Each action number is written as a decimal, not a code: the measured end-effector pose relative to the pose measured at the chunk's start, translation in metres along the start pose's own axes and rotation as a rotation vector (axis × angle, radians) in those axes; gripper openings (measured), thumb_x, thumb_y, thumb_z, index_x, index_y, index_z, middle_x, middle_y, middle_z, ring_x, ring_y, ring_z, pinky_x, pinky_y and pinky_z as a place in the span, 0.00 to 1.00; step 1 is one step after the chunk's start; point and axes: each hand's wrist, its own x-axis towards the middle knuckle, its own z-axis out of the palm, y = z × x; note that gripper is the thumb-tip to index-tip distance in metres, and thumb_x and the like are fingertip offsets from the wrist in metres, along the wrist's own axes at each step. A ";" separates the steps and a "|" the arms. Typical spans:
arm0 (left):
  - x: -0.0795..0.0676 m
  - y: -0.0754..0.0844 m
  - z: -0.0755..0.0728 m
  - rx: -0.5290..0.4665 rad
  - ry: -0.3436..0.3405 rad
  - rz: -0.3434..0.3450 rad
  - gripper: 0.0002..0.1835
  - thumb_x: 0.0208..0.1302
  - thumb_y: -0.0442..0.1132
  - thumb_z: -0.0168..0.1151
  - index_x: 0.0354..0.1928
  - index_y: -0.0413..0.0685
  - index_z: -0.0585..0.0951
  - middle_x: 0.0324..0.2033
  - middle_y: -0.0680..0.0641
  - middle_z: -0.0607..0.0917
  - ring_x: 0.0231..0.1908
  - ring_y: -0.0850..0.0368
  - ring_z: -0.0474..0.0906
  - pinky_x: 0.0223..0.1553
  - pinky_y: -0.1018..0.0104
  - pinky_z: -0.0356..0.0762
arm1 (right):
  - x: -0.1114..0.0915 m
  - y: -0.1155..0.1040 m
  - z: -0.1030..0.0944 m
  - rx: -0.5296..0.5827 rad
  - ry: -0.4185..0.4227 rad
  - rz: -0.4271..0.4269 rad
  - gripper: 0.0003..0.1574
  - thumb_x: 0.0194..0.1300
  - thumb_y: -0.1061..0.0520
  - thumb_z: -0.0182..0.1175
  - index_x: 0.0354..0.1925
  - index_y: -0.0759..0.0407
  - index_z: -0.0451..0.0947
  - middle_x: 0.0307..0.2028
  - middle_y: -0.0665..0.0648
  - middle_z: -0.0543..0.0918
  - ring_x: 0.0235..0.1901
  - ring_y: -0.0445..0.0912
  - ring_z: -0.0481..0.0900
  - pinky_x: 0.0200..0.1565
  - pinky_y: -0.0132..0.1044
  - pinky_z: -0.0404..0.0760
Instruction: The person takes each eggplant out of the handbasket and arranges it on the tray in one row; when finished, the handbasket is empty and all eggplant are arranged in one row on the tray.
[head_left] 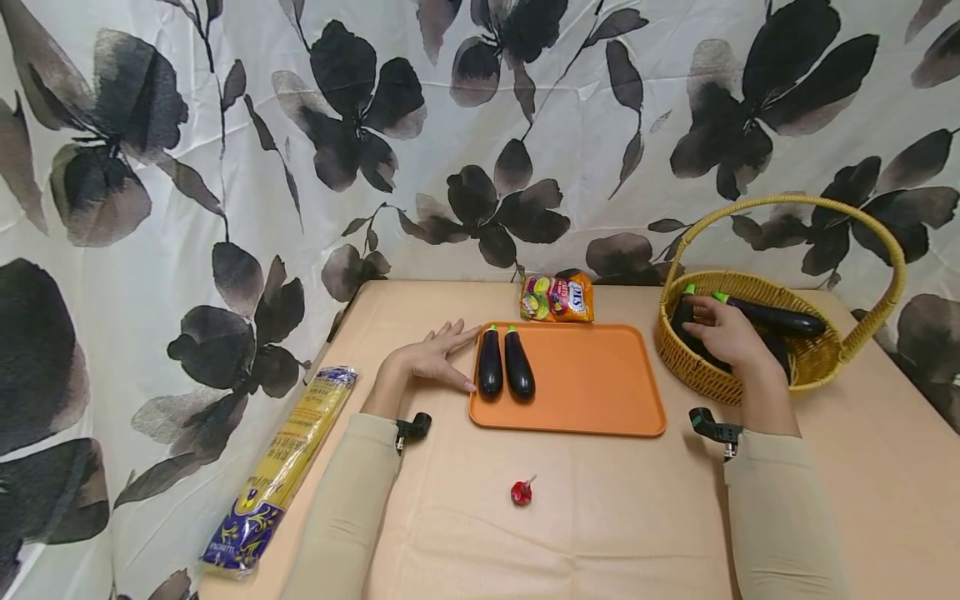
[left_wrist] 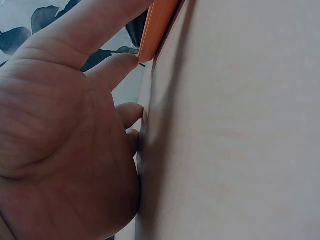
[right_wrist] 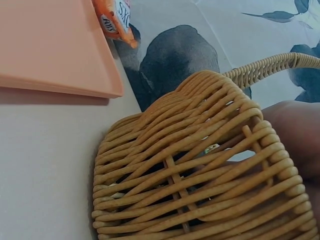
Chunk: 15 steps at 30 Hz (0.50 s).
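Note:
Two dark eggplants, one (head_left: pixel 490 364) beside the other (head_left: pixel 519 367), lie on the left part of an orange tray (head_left: pixel 592 379). My left hand (head_left: pixel 431 360) rests at the tray's left edge, fingers extended and thumb spread; the left wrist view shows its fingertips at the rim. On the right, my right hand (head_left: pixel 723 329) reaches into a wicker basket (head_left: pixel 705 379) and grips an eggplant (head_left: pixel 681 321) by its stem end. Another eggplant (head_left: pixel 780 317) lies across the basket, with a dark one (head_left: pixel 777 348) partly hidden under my wrist. Basket weave hides the right fingers in the right wrist view.
An orange candy bag (head_left: pixel 557 297) stands behind the tray. In front of it lies a red wrapped lollipop (head_left: pixel 521 492). A long spaghetti pack (head_left: pixel 281 471) lies along the table's left edge. The basket's tall handle (head_left: pixel 795 200) arches over it. Floral cloth (head_left: pixel 480 133) hangs behind.

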 end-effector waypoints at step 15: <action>-0.001 0.001 0.003 -0.003 0.020 0.000 0.65 0.48 0.65 0.80 0.84 0.72 0.50 0.84 0.41 0.37 0.83 0.39 0.25 0.80 0.38 0.22 | 0.001 0.005 0.002 0.082 0.019 -0.035 0.38 0.82 0.53 0.51 0.81 0.61 0.53 0.75 0.78 0.59 0.73 0.71 0.59 0.72 0.70 0.62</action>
